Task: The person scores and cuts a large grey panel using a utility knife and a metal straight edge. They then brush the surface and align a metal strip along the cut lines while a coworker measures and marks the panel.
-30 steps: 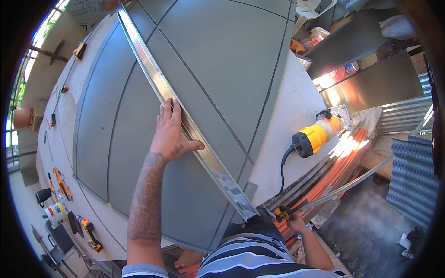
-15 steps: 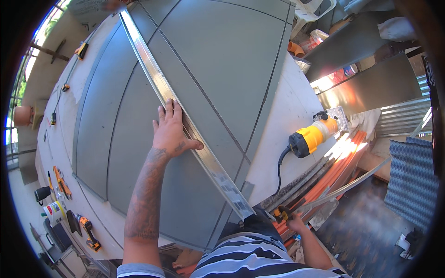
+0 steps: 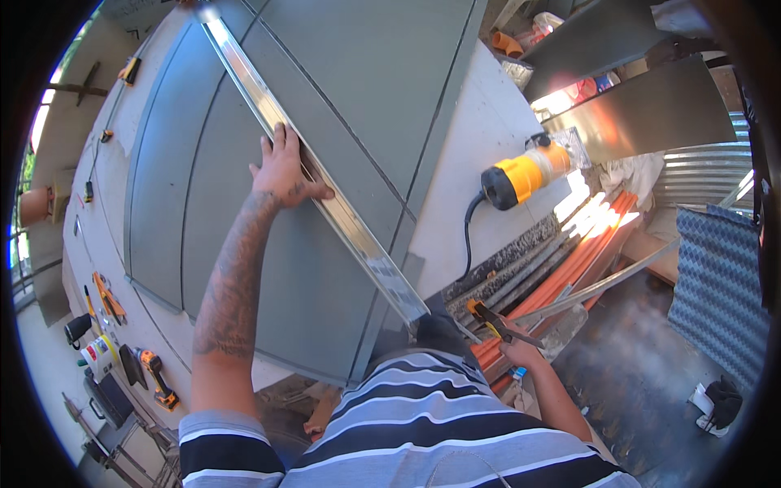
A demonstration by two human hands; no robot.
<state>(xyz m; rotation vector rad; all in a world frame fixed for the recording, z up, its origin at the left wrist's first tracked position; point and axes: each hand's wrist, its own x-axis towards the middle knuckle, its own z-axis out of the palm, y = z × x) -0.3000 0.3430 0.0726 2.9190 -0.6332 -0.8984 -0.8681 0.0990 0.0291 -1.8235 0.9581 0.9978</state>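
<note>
A long shiny metal profile runs diagonally over the large grey sheet, its near end at my waist. My left hand lies open across it at mid-length. The fingertips rest on the metal, while the thumb points right. Off the table's near right edge, my right hand is closed around a yellow-and-black clamp; its jaw end points up and left. Some of the right fingers are hidden. At the far end of the profile, a blurred shape looks like another person's hand.
A yellow-and-black corded router lies on the white tabletop at right, its cord trailing toward me. Orange pipes lie below the table edge. Along the left edge are a cordless drill, an orange tool and a tape measure.
The view has shifted, so the table sits higher and further left. My right hand has raised the clamp, and more of it shows. The left hand stays on the profile.
</note>
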